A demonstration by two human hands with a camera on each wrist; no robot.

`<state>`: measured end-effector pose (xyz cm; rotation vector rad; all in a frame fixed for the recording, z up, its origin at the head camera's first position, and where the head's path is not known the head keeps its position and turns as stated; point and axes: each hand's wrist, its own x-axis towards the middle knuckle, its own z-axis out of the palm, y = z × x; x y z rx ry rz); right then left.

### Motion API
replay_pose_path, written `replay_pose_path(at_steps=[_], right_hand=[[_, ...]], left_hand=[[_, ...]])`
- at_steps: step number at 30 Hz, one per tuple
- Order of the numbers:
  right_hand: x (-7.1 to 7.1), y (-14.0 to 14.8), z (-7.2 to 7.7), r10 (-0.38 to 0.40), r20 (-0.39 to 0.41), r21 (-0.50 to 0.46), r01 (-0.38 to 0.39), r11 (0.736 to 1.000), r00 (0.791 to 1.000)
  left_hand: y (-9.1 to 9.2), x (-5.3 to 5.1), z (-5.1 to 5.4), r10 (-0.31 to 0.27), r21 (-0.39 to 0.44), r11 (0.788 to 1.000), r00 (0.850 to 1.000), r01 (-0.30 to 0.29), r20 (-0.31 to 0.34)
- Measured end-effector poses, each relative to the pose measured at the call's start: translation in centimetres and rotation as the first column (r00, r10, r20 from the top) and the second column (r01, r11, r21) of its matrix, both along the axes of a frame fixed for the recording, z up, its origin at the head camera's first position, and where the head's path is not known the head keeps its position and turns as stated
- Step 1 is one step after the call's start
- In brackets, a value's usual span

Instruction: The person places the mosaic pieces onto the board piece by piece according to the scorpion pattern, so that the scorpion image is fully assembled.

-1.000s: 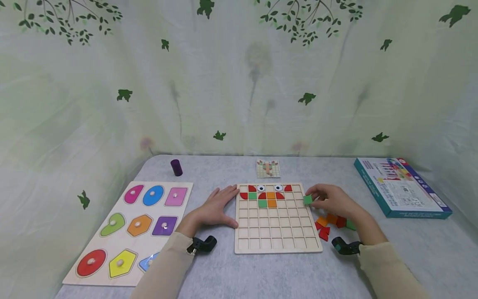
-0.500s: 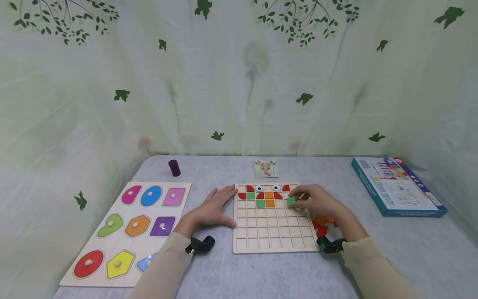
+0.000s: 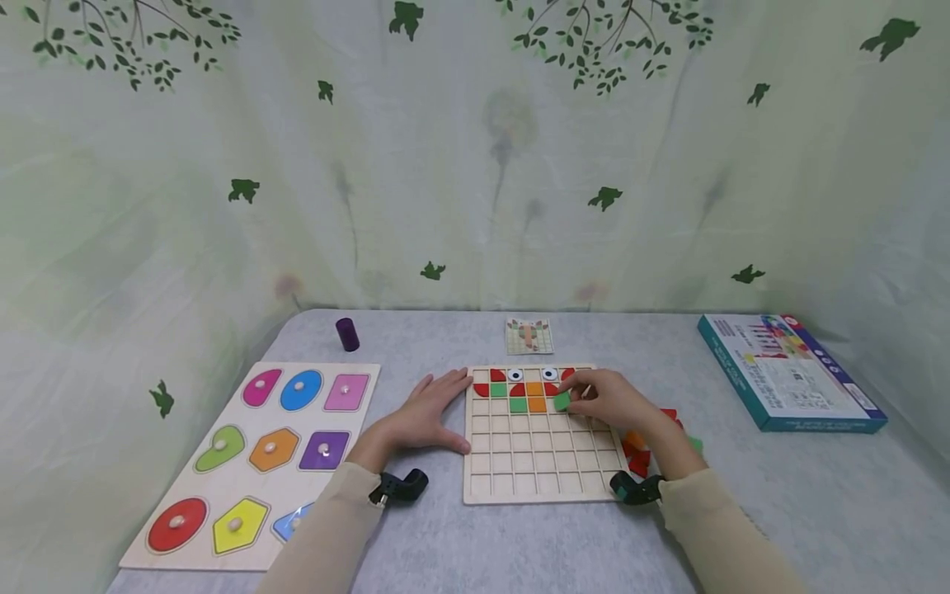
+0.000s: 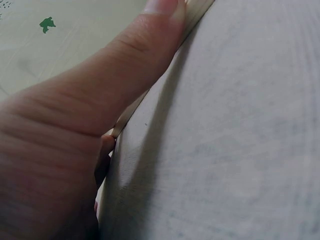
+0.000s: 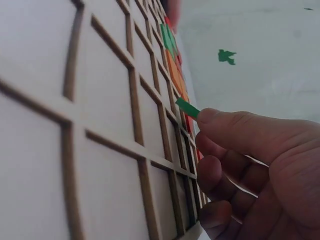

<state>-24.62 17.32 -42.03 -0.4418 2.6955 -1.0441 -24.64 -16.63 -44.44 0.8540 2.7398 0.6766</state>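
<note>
A wooden grid board (image 3: 542, 458) lies on the table, its upper cells filled with red, green and orange tiles and two eye tiles. My right hand (image 3: 612, 400) pinches a green square tile (image 3: 562, 402) between thumb and fingers, over the third row just right of an orange tile (image 3: 537, 404). In the right wrist view the green tile (image 5: 187, 107) is tilted at the cells; whether it touches the board I cannot tell. My left hand (image 3: 426, 417) rests at the board's left edge, fingers spread, and its thumb (image 4: 135, 55) touches the side.
Loose red, orange and green tiles (image 3: 637, 454) lie right of the board, partly behind the right forearm. A small pattern card (image 3: 530, 337) sits beyond the board. Left is a knobbed shape puzzle (image 3: 289, 412), with a purple cylinder (image 3: 347, 334) behind it. A box (image 3: 790, 375) lies far right.
My right hand has carried the green tile leftward from the board's right edge to beside the orange tile in the third row. The left hand has stayed at the left edge.
</note>
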Motion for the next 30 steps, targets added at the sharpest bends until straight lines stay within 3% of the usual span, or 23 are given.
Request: replay_pose_path(at_steps=[7, 15, 30], right_hand=[[0.0, -0.8, -0.7, -0.044, 0.042, -0.005, 0.045, 0.999, 0.998], [0.1, -1.2, -1.0, -0.055, -0.006, 0.003, 0.055, 0.998, 0.998], [0.2, -1.2, -1.2, -0.063, -0.012, -0.016, 0.062, 0.998, 0.998]], left_hand=[[0.0, -0.1, -0.1, 0.016, -0.021, 1.0, 1.0, -0.016, 0.019], [0.0, 0.0, -0.1, 0.022, -0.025, 0.999, 0.999, -0.021, 0.023], [0.0, 0.0, -0.1, 0.02, -0.008, 1.0, 1.0, -0.02, 0.016]])
